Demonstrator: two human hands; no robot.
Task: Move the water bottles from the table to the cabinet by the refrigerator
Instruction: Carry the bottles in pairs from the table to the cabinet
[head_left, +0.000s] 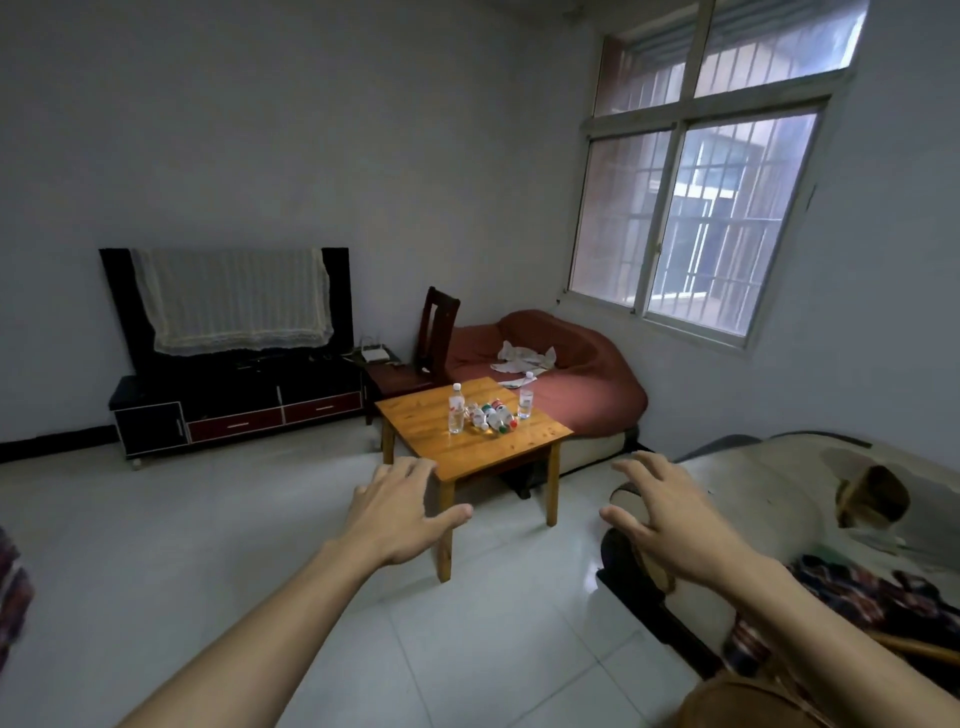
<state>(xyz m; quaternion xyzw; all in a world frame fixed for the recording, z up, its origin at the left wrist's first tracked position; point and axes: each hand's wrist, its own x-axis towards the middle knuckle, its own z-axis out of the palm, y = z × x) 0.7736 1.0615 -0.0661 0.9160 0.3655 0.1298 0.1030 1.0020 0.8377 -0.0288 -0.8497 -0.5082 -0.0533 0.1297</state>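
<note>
Left hand: the left hand (400, 512) is reaching forward at 7 o'clock of the table, palm down, fingers spread and relaxed, holding nothing.
Right hand: the right hand (670, 512) is stretching out at 5 o'clock of the table, fingers loosely splayed, gripping nothing.
Table: the small wooden table (488, 452) is standing on the pale tiled floor (208, 545), well apart from both hands.
Water bottles: a tall bottle (456, 408) is standing upright at 9 o'clock of the cluster; several small bottles (493, 415) are lying on their sides mid-table; another upright bottle (526, 396) is sitting at 2 o'clock.
Surroundings: a red sofa (582, 384) is sitting at 2 o'clock of the table, a dark TV cabinet (234, 410) at 9 o'clock, a barred window (696, 223) at 1 o'clock.
</note>
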